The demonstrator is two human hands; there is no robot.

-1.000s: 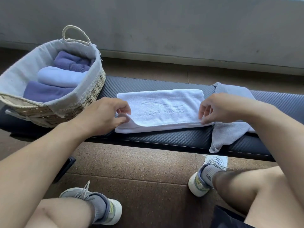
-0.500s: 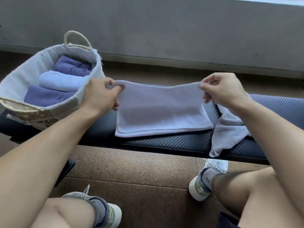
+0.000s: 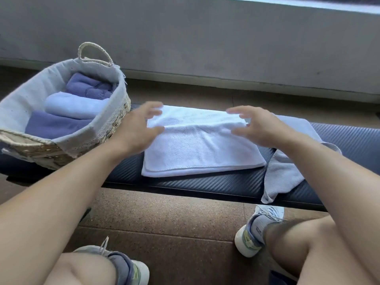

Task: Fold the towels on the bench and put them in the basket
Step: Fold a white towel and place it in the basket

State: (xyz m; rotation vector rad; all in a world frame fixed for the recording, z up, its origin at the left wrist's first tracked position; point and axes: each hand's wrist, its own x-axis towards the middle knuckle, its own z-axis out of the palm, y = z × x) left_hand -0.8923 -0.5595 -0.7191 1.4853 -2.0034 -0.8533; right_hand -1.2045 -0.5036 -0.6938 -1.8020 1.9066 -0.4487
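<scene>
A white towel (image 3: 197,149) lies folded on the dark bench (image 3: 205,184), its upper flap laid over toward the far edge. My left hand (image 3: 137,130) hovers at the towel's left end with fingers spread, blurred by motion. At the towel's right end my right hand (image 3: 259,128) is also spread and holds nothing. A grey towel (image 3: 287,173) lies crumpled to the right, partly under the white one and hanging over the bench's front. The woven basket (image 3: 115,128) stands on the bench's left end with three folded towels inside, two purple and one pale blue.
A grey concrete wall runs behind the bench. Brown tiled floor lies in front, where my two knees and sneakers show. A dark flat object lies on the floor under my left forearm.
Both hands lifted the towel's near edge, carried it over to the far side, then released it. They now hover spread above the folded towel.
</scene>
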